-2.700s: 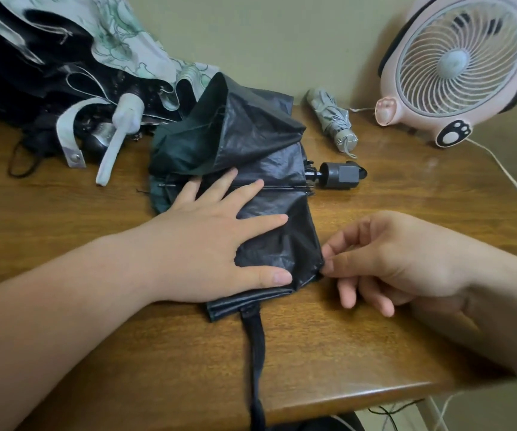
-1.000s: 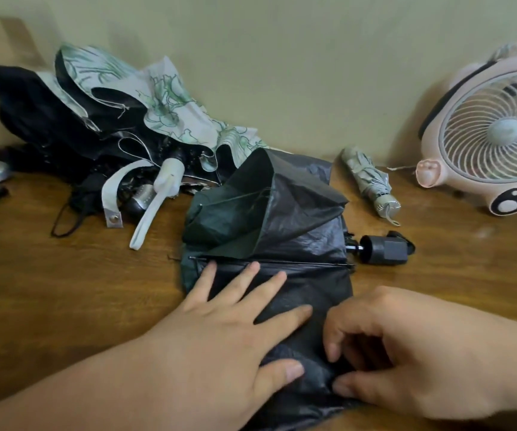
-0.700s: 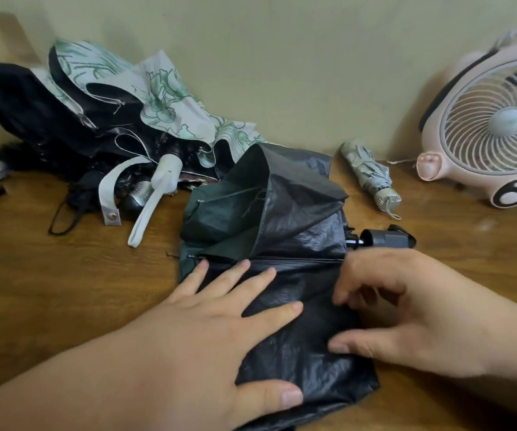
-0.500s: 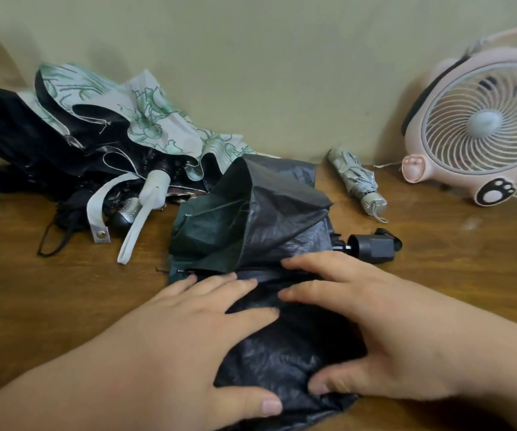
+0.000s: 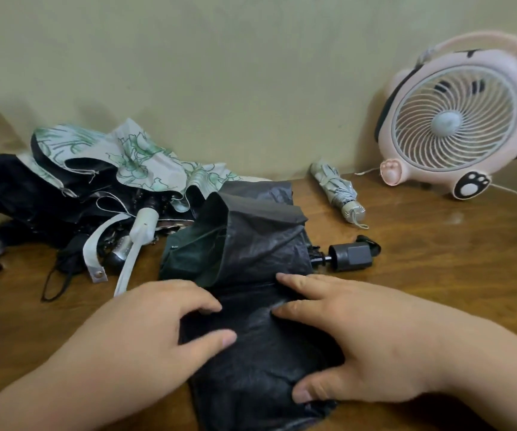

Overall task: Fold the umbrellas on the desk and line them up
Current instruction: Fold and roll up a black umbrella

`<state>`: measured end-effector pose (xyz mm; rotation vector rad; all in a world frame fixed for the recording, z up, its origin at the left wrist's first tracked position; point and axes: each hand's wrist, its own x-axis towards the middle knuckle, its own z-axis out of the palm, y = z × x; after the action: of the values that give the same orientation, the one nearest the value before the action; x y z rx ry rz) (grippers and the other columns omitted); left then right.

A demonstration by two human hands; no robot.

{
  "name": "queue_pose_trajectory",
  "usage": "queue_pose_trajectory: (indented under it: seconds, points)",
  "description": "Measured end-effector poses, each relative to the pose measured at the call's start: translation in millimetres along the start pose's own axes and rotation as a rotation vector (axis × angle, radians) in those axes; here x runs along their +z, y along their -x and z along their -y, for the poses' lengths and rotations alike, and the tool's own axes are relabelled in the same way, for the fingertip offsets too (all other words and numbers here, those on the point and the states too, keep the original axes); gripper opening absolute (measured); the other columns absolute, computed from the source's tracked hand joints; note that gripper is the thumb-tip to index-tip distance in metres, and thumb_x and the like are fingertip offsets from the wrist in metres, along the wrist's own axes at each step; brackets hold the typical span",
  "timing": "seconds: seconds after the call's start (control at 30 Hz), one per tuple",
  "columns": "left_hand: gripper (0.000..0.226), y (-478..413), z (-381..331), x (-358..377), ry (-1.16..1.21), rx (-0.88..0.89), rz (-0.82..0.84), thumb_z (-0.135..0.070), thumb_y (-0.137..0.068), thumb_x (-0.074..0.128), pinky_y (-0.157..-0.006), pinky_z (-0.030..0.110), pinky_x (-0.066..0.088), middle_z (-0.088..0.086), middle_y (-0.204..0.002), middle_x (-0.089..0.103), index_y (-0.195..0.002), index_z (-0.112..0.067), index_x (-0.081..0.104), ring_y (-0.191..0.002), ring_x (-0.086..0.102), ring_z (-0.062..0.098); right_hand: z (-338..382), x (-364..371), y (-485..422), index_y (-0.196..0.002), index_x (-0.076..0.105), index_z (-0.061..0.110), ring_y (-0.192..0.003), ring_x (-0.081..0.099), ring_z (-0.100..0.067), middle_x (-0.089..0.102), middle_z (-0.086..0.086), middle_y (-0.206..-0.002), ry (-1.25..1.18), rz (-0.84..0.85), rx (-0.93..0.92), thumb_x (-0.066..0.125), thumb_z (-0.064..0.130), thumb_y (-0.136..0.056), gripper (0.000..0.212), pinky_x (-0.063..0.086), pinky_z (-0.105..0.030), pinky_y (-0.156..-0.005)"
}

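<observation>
One half-folded black umbrella (image 5: pixel 257 244), one open floral umbrella (image 5: pixel 139 154), one folded grey umbrella (image 5: pixel 334 188), one pink fan (image 5: pixel 449 126)

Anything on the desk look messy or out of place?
The floral umbrella lies unfolded in a crumpled heap at the back left. The black umbrella in front is only half folded, its fabric bunched up.

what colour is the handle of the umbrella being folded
The handle is black; head view shows it best.
</observation>
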<state>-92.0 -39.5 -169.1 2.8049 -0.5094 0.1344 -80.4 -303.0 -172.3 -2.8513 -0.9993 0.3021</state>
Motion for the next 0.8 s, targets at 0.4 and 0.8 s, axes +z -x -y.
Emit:
queue_pose_trajectory:
  seconds: [0.4, 0.8]
  points:
    - [0.019, -55, -39, -23, 0.920, -0.301, -0.410, -0.031, -0.071, 0.090, -0.082, 0.041, 0.052, 0.001, -0.078, 0.075, -0.071, -0.018, 0.077, -0.071, 0.064, 0.011, 0, 0, 4, -0.161, 0.011, 0.043, -0.156, 0.003, -0.008, -0.004, 0.016, -0.170, -0.071, 0.055, 0.007, 0.056, 0.081, -0.081, 0.099, 0.005, -0.025, -0.123]
    - [0.076, 50, -51, 26, 1.311, -0.350, -0.298, -0.011, -0.039, 0.090, -0.067, 0.041, 0.060, 0.041, -0.083, 0.062, -0.106, -0.031, 0.061, -0.073, 0.068, 0.040, -10, 3, 3, -0.158, 0.010, 0.052, -0.153, -0.004, 0.001, 0.005, 0.024, -0.167, -0.119, 0.133, -0.093, 0.053, 0.083, -0.081, 0.093, -0.004, -0.038, -0.127]
